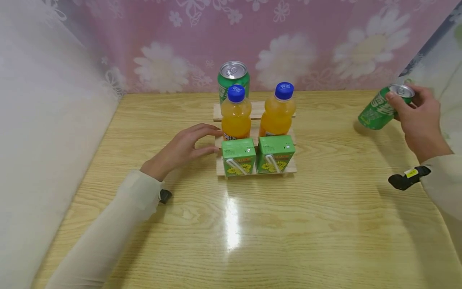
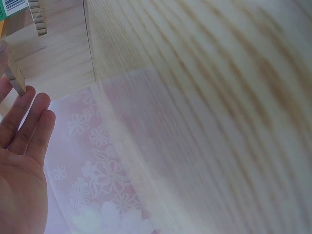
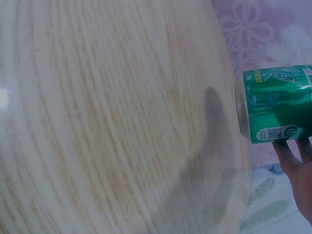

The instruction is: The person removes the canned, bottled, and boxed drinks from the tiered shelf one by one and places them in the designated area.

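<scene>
The nearest wooden tabletop (image 1: 281,233) reached from the lower edge of view to the rack (image 1: 257,110), with wide room between the rack and the right hand (image 1: 420,116). The left hand (image 1: 180,148) came in from the lower left, its relaxed fingers spread at the rack's left side, thumb nearer; the left wrist view showed fingertips at a wooden leg. On the rack stood two green cartons (image 1: 276,154) in front, then two orange bottles (image 1: 278,116), then an upright green can (image 1: 234,76) behind the left bottle. Well to the right, near the tabletop's far right corner, the right hand gripped a second can (image 1: 377,108) around its upper part, tilting its top rightward; whether its base touched the wood could not be told. Beyond the far edge hung a pink flowered cloth (image 1: 216,40).
</scene>
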A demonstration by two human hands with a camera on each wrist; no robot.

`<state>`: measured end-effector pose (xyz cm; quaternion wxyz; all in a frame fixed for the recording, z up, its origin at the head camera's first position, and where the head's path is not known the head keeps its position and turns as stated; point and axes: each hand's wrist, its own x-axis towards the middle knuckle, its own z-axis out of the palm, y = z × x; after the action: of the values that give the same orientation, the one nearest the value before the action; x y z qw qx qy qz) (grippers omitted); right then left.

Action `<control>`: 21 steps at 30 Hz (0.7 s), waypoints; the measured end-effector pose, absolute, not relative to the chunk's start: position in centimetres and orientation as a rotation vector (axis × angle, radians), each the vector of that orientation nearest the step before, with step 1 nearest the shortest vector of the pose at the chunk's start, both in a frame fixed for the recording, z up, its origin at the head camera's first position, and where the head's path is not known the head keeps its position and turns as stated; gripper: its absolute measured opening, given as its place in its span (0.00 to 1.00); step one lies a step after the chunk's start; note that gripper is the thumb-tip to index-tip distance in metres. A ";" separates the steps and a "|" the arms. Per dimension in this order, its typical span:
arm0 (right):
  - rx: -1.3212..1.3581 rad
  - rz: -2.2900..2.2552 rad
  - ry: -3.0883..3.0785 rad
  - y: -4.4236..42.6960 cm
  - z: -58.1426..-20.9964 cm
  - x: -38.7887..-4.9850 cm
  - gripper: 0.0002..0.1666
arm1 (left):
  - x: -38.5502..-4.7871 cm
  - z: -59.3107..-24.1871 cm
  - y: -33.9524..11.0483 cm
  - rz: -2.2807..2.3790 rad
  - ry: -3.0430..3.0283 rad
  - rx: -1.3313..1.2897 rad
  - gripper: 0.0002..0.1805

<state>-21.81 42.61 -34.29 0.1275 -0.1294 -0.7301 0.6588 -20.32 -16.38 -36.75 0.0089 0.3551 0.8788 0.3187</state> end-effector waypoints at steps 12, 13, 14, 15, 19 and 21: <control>-0.393 1.970 -2.089 43.1 -35.1 -21.3 0.37 | -20.3 -37.0 -16.4 1.001 2.737 1.110 0.25; -0.393 1.973 -2.084 43.1 -35.1 -21.3 0.36 | -20.3 -37.0 -16.4 1.001 2.737 1.112 0.25; -0.391 1.978 -2.080 43.1 -35.2 -21.3 0.36 | -20.3 -37.0 -16.5 0.998 2.739 1.115 0.25; -0.390 1.981 -2.076 43.1 -35.2 -21.2 0.36 | -20.3 -37.0 -16.4 0.995 2.740 1.118 0.25; -0.378 1.998 -2.053 43.3 -35.4 -21.2 0.36 | -20.4 -36.8 -16.4 0.992 2.743 1.127 0.25; -0.371 2.010 -2.044 43.5 -35.6 -21.2 0.35 | -20.4 -36.8 -16.3 0.995 2.744 1.128 0.25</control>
<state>-21.24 43.46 -35.57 0.1253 -0.1275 -0.7015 0.6899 -20.40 -16.34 -36.81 0.0061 0.3604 0.8769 0.3179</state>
